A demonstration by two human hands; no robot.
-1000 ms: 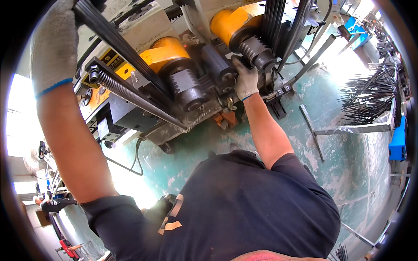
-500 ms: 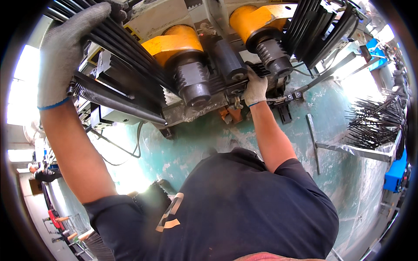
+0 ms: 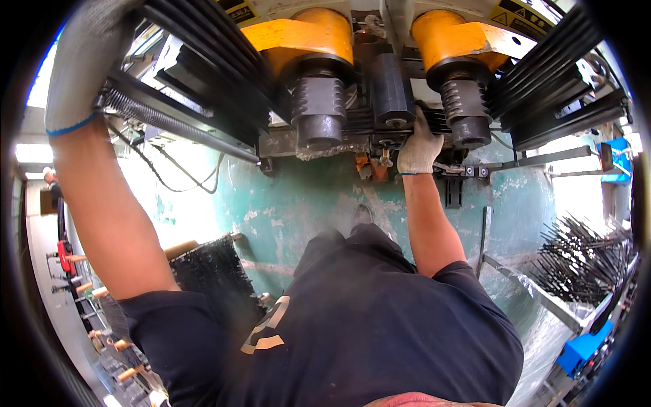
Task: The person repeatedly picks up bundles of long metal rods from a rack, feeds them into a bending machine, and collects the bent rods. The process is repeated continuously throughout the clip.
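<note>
My left hand point(image 3: 91, 64), in a grey knitted glove with a blue cuff edge, is raised at the upper left by a sloping bundle of long black bars point(image 3: 210, 51). Its fingers are blurred and run out at the top edge, so their grip is hidden. Lower and to the right, my gloved right hand point(image 3: 420, 150) is closed around thin black rods point(image 3: 436, 121) beside a black block point(image 3: 393, 91). One finger points upward there; the others are partly hidden. Ribbed steel cylinders under a left yellow clamp arm point(image 3: 305, 37) and a right yellow clamp arm point(image 3: 461, 41) flank the block.
A coil spring point(image 3: 146, 108) and a metal tube slope below my left hand. More black bars point(image 3: 549, 68) stand at the right. On the green floor point(image 3: 291, 203) are a rack of loose black rods point(image 3: 583, 264) at the right and a dark stack point(image 3: 213, 271) at the left.
The view has turned and shifted, so the machine sits higher and more level. My left hand appears farther up and left, its fingers now cut off. My right hand stays at the rods.
</note>
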